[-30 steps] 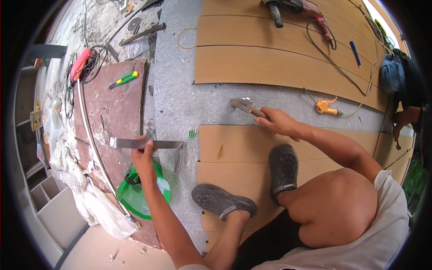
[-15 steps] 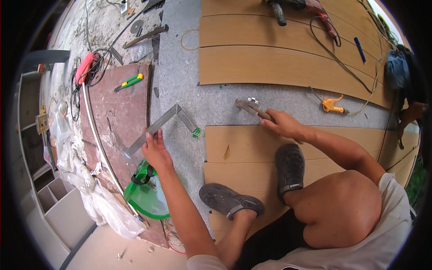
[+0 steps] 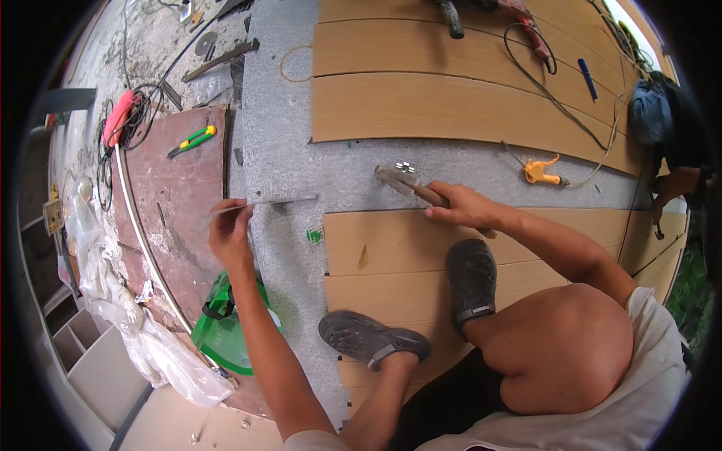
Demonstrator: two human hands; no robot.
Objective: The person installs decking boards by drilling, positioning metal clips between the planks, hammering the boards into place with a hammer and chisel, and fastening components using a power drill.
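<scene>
My left hand (image 3: 232, 234) grips a flat metal square (image 3: 282, 199), turned almost edge-on, over the seam between a reddish-brown board (image 3: 169, 188) and the grey underlay (image 3: 278, 169). Wrapped round the wooden handle of a hammer, my right hand (image 3: 462, 207) rests near the upper edge of the lower tan planks (image 3: 376, 289). The hammer head (image 3: 392, 179) is over the underlay, beside small shiny metal clips (image 3: 403, 167). A small green mesh piece (image 3: 314, 235) lies left of those planks, and a green plastic item with a black strap (image 3: 233, 349) is below my left hand.
Upper planks (image 3: 421, 105) carry a red power drill (image 3: 530, 30) and blue marker (image 3: 587, 79). An orange air gun (image 3: 540, 171) lies on the underlay. A green-yellow cutter (image 3: 192, 143), cables and white plastic sheeting (image 3: 150, 338) are left. A co-worker's hand (image 3: 673, 192) shows at right.
My left hand has moved up and left, turning the square from flat L-shaped view to almost edge-on. The hammer stays about in place; the whole view has shifted slightly.
</scene>
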